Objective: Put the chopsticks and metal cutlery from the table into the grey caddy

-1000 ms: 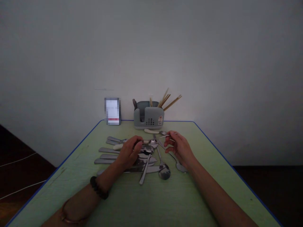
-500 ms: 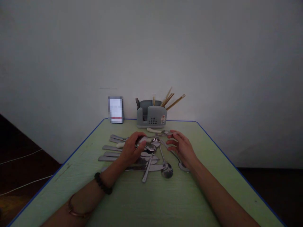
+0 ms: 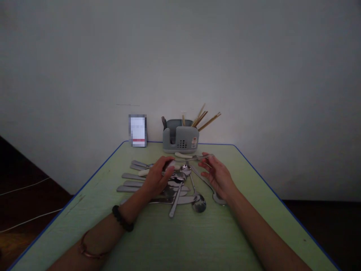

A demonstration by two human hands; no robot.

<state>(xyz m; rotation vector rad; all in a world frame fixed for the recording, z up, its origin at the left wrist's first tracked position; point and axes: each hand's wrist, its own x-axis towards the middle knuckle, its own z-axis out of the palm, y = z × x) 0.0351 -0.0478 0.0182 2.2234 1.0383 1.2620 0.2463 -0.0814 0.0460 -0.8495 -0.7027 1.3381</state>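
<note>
My left hand (image 3: 156, 178) rests on a heap of metal cutlery (image 3: 176, 190) in the middle of the green table (image 3: 183, 241). Its fingers are curled round a white-handled utensil (image 3: 143, 172) that sticks out to the left. My right hand (image 3: 217, 175) is just right of the heap. Its fingertips pinch a thin metal utensil (image 3: 194, 157) that lies crosswise in front of the caddy. Two spoons (image 3: 199, 202) lie with their bowls toward me, between and below the hands.
A grey cutlery caddy (image 3: 180, 139) with wooden chopsticks (image 3: 208, 121) stands at the table's far edge by the wall, with a small card (image 3: 137, 130) to its left. Several knives (image 3: 126, 185) lie in a row at the left. Another white-handled piece (image 3: 183, 155) lies before the caddy.
My right hand has moved the thin utensil from pointing at me to lying crosswise near the caddy. The left hand has barely shifted on the heap.
</note>
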